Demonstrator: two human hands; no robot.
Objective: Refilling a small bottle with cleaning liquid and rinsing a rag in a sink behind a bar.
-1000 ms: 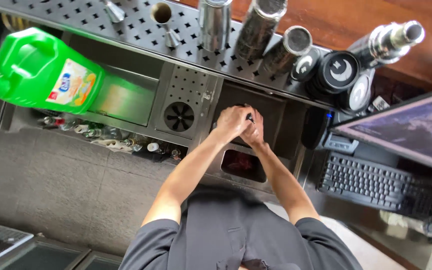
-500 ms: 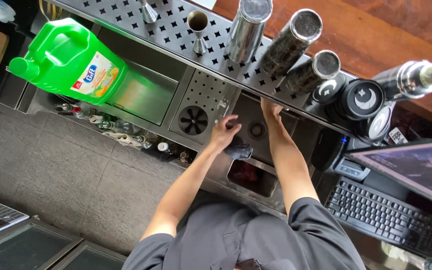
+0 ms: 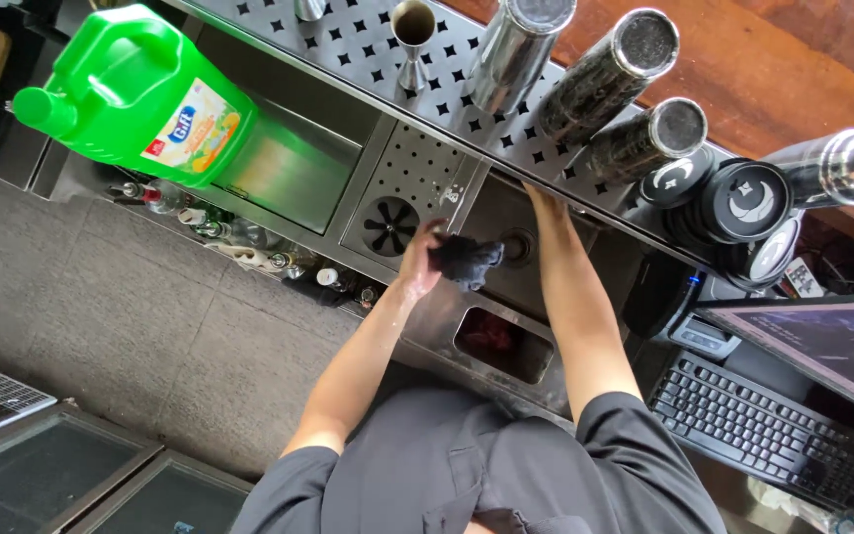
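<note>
Seen from above, a person in a dark grey shirt stands at a stainless steel bar station. Their left hand (image 3: 421,259) is closed around a dark cloth (image 3: 467,261), the fingers (image 3: 429,237) curled together over one end of it. The cloth is black or charcoal, crumpled and bunched into a soft lump, and most of it sticks out past the fingers towards the person's right arm. It hangs over a small steel sink (image 3: 506,287), close to the round drain (image 3: 517,247).

The right hand (image 3: 538,196) reaches to the far edge of the sink, under the rim of a perforated steel shelf (image 3: 348,44); whether its fingers are spread or closed cannot be told, as they are hidden there.

Just left of the cloth is a round glass rinser (image 3: 388,224) set in a perforated plate. Further left lies a large green detergent jug (image 3: 130,94) on its side. On the shelf stand a steel jigger (image 3: 412,40) and several metal shaker tins (image 3: 605,79). A black keyboard (image 3: 758,425) sits to the right.
</note>
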